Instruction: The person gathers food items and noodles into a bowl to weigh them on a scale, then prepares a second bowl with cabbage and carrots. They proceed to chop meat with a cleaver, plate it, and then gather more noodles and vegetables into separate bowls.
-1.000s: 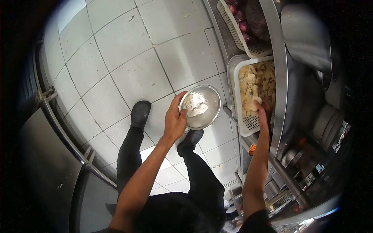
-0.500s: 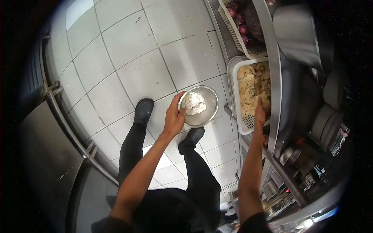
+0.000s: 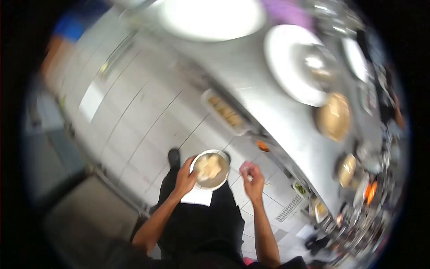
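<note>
My left hand (image 3: 184,181) grips the rim of a round metal bowl (image 3: 225,178) from its left side, with the thumb over the edge. Inside the bowl lie pale yellow chunks (image 3: 208,167), blurred, over the flour-like white stuff at the bottom. Off to the right of the bowl, and apart from it, my right hand (image 3: 254,181) is raised with its fingers curled together. Something pinkish shows at those fingertips; blur keeps me from telling whether it is an object or the fingers themselves.
A steel counter (image 3: 262,105) runs diagonally on the right, bearing white plates (image 3: 286,67) and gold-coloured bowls (image 3: 335,117). Below its edge, a tray with yellowish pieces (image 3: 225,112) and an orange item (image 3: 263,145) show. A person's blue sleeve (image 3: 70,28) is at upper left.
The view has swung to a plate-laden counter. My right hand has left the basket of yellow chunks, and chunks now lie in the bowl, which my left hand still holds.
</note>
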`<action>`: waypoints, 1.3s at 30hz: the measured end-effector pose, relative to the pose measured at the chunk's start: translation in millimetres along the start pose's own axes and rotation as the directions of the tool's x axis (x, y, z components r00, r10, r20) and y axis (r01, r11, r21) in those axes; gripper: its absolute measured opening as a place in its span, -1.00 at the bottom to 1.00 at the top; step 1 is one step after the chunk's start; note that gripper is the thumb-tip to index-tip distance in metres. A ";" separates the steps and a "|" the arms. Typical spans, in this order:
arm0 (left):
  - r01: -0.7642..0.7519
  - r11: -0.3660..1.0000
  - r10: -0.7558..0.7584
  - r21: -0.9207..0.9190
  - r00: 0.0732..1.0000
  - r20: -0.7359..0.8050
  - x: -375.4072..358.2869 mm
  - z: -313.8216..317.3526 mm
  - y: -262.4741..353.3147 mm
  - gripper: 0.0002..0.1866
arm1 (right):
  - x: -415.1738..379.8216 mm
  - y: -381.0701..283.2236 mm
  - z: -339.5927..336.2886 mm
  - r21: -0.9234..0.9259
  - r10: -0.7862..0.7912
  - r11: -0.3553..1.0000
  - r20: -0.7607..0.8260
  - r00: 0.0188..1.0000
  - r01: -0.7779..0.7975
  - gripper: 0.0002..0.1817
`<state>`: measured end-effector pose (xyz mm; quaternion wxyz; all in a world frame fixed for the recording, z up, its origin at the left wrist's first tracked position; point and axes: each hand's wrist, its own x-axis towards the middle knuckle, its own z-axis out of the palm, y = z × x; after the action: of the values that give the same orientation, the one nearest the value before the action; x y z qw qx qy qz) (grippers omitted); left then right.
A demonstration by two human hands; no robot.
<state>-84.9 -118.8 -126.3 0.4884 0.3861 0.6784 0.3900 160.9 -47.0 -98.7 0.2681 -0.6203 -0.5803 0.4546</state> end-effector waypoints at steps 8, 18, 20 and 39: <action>-0.132 0.972 0.205 -0.195 0.881 0.425 -19.3 110.6 264.5 -0.49 | -207.0 80.8 -189.7 0.350 0.375 0.913 -0.515 0.771 -0.210 -0.80; -0.091 0.937 0.244 -0.337 0.860 0.448 148.9 491.9 471.7 -0.42 | -406.0 216.5 -276.7 0.785 0.808 0.586 -0.583 0.081 -0.202 -0.82; -0.065 0.927 0.258 -0.370 0.826 0.501 184.0 553.8 491.6 -0.36 | -416.9 228.5 -274.1 0.806 0.817 0.571 -0.576 0.014 -0.157 -0.82; -0.805 0.590 0.496 0.068 0.428 0.755 292.6 799.6 487.7 -0.63 | -260.6 161.5 -729.6 0.222 0.226 0.941 -0.974 -0.010 -0.254 -0.69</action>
<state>689.7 461.5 35.1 0.4029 0.8302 0.3101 0.2289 898.9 -185.4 151.5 0.5049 -0.8518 -0.1218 -0.0682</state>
